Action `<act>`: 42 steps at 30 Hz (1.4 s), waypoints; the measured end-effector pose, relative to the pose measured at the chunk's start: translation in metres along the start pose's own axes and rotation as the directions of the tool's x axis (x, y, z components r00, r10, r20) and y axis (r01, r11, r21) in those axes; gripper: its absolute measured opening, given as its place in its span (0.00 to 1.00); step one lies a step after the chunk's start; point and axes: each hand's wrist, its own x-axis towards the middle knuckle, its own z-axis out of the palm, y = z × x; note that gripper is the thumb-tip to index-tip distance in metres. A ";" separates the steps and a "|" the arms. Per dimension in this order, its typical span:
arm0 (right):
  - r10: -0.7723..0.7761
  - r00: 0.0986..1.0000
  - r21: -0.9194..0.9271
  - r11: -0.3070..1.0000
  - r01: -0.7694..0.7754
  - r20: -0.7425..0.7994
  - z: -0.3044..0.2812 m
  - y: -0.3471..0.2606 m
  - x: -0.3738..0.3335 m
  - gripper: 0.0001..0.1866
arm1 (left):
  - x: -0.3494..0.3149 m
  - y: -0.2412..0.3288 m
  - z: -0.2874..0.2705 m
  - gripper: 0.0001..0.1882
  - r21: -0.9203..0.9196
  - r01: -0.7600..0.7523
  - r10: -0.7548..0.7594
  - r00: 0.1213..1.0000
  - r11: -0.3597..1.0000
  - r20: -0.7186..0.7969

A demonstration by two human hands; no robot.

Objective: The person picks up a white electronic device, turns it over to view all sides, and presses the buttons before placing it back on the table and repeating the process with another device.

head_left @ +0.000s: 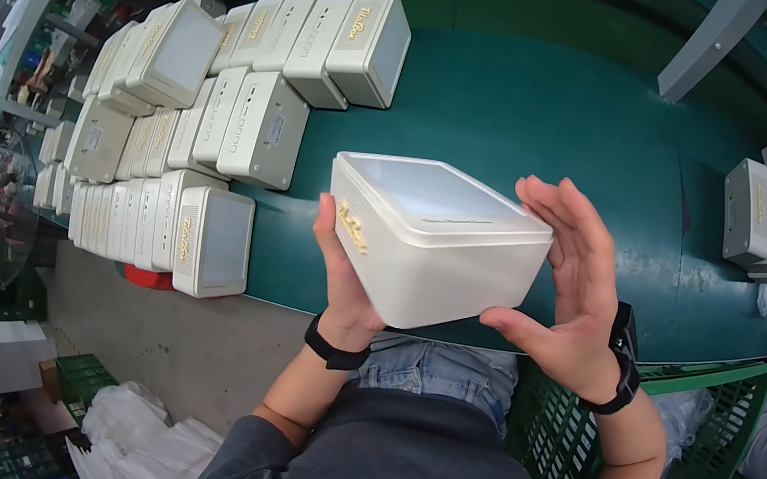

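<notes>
Above the near edge of the green table I hold a white box-shaped device (459,275) in the air, tilted. A glossy pale panel like a screen is on its upward face, and raised gold lettering runs along its left side. My left hand (346,279) supports it at the left, thumb along the lettered side, the other fingers hidden beneath. My right hand (577,292) is around its right end, thumb by the lower corner and fingers by the far upper corner. Black bands circle both wrists.
Rows of similar white devices (257,117) stand at the left, some stacked. More devices (761,216) sit at the far right. A grey metal post (709,51) rises at the back. Below the table edge, right of me, stands a green plastic crate (716,468); white bags (147,439) lie lower left.
</notes>
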 end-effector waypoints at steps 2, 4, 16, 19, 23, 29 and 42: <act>-0.021 0.998 0.159 0.987 0.030 -0.054 0.004 -0.001 0.000 0.53 | -0.001 -0.003 -0.011 0.40 -0.029 0.114 -0.114 0.993 0.993 -0.029; -0.010 0.999 0.185 0.983 0.019 -0.050 0.008 -0.004 -0.001 0.52 | -0.001 -0.007 -0.022 0.40 -0.046 0.170 -0.171 0.984 0.984 -0.043; -0.185 0.983 0.172 0.968 0.184 -0.014 0.016 -0.004 -0.004 0.46 | -0.004 -0.020 -0.022 0.39 -0.301 0.388 -0.292 0.902 0.871 0.318; -0.202 0.978 0.136 0.968 0.209 -0.059 0.012 0.000 -0.006 0.44 | -0.006 -0.018 0.013 0.39 -0.515 0.394 -0.383 0.914 0.762 0.134; -0.199 0.979 0.074 0.977 0.202 -0.044 0.004 -0.003 -0.006 0.42 | -0.004 -0.010 0.019 0.40 -0.583 0.400 -0.424 0.900 0.707 0.103; 0.006 0.999 -0.085 0.996 -0.010 -0.039 0.005 -0.012 -0.005 0.43 | 0.011 -0.002 0.024 0.41 -0.441 0.423 -0.415 0.902 0.792 0.120; -0.149 0.987 -0.376 0.912 0.162 0.064 0.014 -0.012 -0.005 0.39 | 0.018 -0.024 -0.002 0.38 -0.313 0.268 -0.228 0.961 0.911 0.159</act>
